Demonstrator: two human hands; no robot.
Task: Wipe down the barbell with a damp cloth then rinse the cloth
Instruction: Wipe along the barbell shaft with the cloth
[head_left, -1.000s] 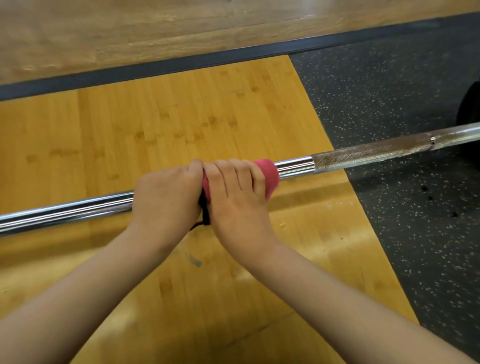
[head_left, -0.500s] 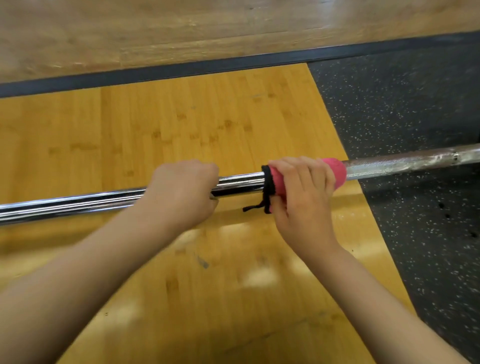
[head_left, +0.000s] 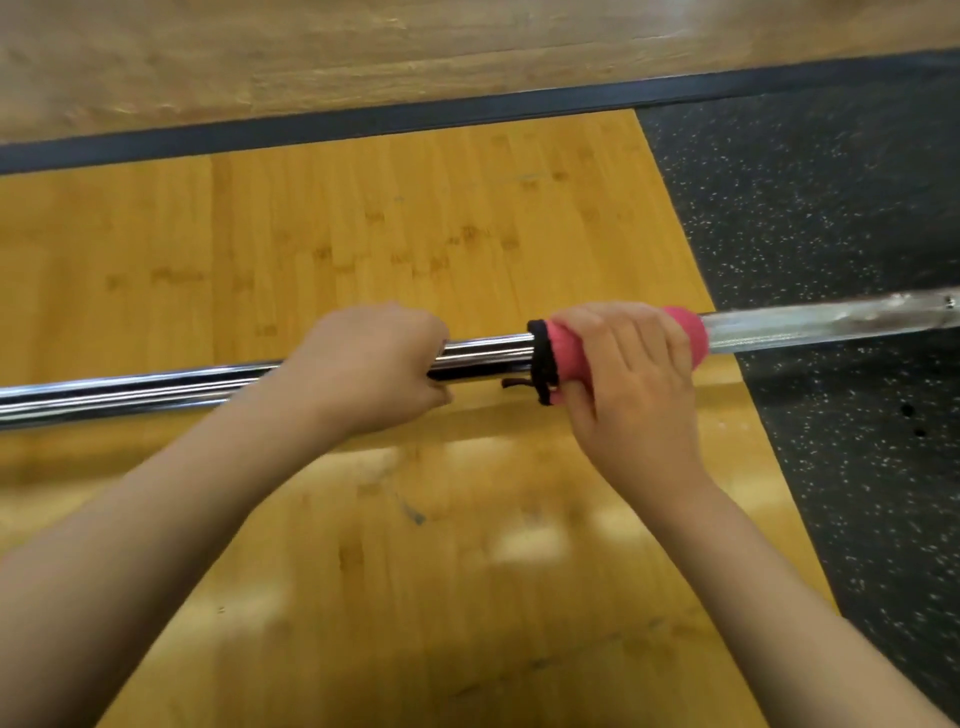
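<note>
Pink cloth (head_left: 688, 335), hemmed in black along its left edge, is sitting wrapped round the bar (head_left: 488, 356), at the spot where bright smooth chrome is giving way to a duller, rougher stretch that is running off to the right edge. A loose dark thread (head_left: 514, 383) is hanging from the hem. The right hand (head_left: 628, 384) is clutching the cloth from above: the fingers are curling over the top and far side and the thumb is pressing in on the near side, so the fabric is being squeezed against the steel. The left hand (head_left: 369, 364) is closing in a fist round the bare chrome just to the left, and a short length of shiny bar is showing between the two hands. Both bare forearms are reaching in from the lower corners.

The bar is stretching across the whole view, rising slightly to the right, over a yellow wood platform (head_left: 415, 234). Black speckled rubber (head_left: 831, 208) is bordering the platform on the right, under the bar's rough end. A dark strip (head_left: 363, 124) is edging the platform's far side, and paler wood floor (head_left: 311, 52) is lying beyond it.
</note>
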